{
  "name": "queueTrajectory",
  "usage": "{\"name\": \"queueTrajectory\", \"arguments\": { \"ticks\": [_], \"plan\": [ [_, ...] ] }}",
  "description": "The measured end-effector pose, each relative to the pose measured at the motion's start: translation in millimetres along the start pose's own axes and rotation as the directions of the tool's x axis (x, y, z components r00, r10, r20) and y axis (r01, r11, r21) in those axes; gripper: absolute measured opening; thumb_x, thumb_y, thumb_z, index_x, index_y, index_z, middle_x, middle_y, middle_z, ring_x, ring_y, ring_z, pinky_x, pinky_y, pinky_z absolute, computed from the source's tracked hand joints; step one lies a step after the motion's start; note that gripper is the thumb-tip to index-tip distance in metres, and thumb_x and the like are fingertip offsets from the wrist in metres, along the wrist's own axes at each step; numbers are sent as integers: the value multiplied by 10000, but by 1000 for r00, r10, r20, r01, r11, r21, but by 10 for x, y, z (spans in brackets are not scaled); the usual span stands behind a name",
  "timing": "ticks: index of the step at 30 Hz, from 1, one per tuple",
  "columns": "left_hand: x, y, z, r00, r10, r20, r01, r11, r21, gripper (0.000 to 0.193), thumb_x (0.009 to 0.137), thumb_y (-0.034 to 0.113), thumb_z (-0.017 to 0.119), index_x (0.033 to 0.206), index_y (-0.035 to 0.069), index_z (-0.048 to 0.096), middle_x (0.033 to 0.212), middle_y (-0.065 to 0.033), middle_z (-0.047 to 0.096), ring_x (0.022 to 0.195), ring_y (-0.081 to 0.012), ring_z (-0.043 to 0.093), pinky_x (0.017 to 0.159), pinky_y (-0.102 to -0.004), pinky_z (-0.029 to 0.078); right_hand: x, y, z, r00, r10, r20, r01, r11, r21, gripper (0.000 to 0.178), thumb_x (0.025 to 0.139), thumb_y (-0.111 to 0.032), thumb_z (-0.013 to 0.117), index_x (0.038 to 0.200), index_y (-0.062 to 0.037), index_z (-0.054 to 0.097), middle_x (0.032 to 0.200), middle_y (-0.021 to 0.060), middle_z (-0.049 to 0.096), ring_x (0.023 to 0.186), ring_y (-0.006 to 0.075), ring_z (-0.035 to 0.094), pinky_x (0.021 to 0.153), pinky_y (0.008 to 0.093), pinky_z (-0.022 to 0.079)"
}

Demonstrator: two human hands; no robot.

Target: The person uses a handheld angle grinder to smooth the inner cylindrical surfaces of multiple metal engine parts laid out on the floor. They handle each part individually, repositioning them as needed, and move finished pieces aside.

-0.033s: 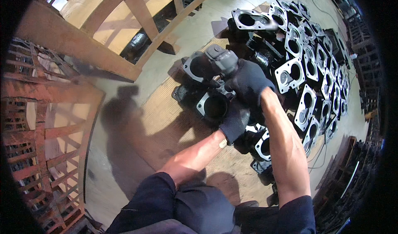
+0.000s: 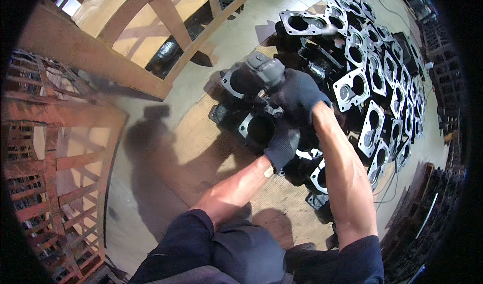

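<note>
My right hand [image 2: 303, 97], in a dark glove, is closed around a grey power tool [image 2: 265, 70] whose blocky end points to the far left. Just nearer, my left hand [image 2: 283, 147], gloved too, sits beside a black metal casting [image 2: 243, 128] with a bright machined flange and a large round bore. Its fingers are hidden, so whether it grips the tool or the casting cannot be told. Partly behind the tool stands another casting [image 2: 231, 81] with a similar flange. Both castings rest on a brown ribbed board [image 2: 193, 125].
Many like castings [image 2: 352, 90] stand close together on the right. Rusty slatted metal racks [image 2: 90, 111] rise at the left and far left. Dark stacked racks [image 2: 427, 218] line the right edge. A thin cable [image 2: 397, 186] lies on the grey floor.
The power tool and my right hand have shifted slightly to the left. My left hand has moved hardly at all, and the castings stay where they were.
</note>
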State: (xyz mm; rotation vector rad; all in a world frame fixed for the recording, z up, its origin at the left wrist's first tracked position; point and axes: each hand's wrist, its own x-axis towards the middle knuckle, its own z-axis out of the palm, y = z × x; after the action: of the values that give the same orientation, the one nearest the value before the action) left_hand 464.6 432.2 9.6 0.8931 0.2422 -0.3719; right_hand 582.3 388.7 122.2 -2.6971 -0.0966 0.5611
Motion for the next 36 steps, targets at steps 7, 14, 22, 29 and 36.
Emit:
{"name": "queueTrajectory", "arguments": {
  "ticks": [7, 14, 22, 29, 36],
  "plan": [
    [20, -228, -356, 988, -139, -70, 153, 946, 286, 341, 1011, 126, 554, 1333, 20, 517, 1314, -122, 576, 1216, -217, 537, 1079, -339, 428, -30, -180, 59, 992, -67, 110, 64, 998, 27, 554, 611, -325, 830, 1056, -9, 731, 1027, 250, 731, 978, 406, 713, 875, 437, 565],
    [-113, -1667, -465, 939, -344, 27, 308, 801, -513, 174, 869, 181, 784, 972, 106, 666, 945, -13, 685, 884, -170, 646, 888, -329, 549, -632, 198, 157, 997, -3, 76, 1, 999, 33, 568, 633, -269, 828, 1124, -17, 692, 1002, 241, 734, 938, 411, 714, 875, 435, 567],
    [-97, -1215, -69, 957, -58, 283, 37, 996, 80, 418, 1105, 189, 399, 1489, 28, 428, 1490, -103, 483, 1340, -221, 462, 1163, -375, 371, -487, 504, -48, 998, 52, -40, -45, 985, 165, 536, 653, -236, 805, 1115, 4, 680, 1002, 257, 726, 970, 407, 707, 879, 440, 555],
    [-585, -488, 663, 921, -45, 387, -214, 770, 601, 428, 1037, 70, 494, 1456, 14, 430, 1419, -85, 518, 1302, -182, 495, 1130, -314, 395, -945, 880, -163, 986, 157, -61, -142, 968, 205, 617, 654, -366, 872, 1147, -47, 684, 1063, 234, 734, 1043, 408, 701, 926, 427, 554],
    [-664, -201, 1440, 802, 90, 590, -133, 991, 30, 404, 1074, 119, 474, 1462, 24, 413, 1410, -86, 523, 1310, -166, 493, 1130, -293, 388, -1591, 595, -992, 969, 2, -247, 109, 896, 432, 473, 705, -27, 779, 1168, -16, 683, 1023, 83, 740, 878, 159, 678, 830, 336, 550]
  ]
}}
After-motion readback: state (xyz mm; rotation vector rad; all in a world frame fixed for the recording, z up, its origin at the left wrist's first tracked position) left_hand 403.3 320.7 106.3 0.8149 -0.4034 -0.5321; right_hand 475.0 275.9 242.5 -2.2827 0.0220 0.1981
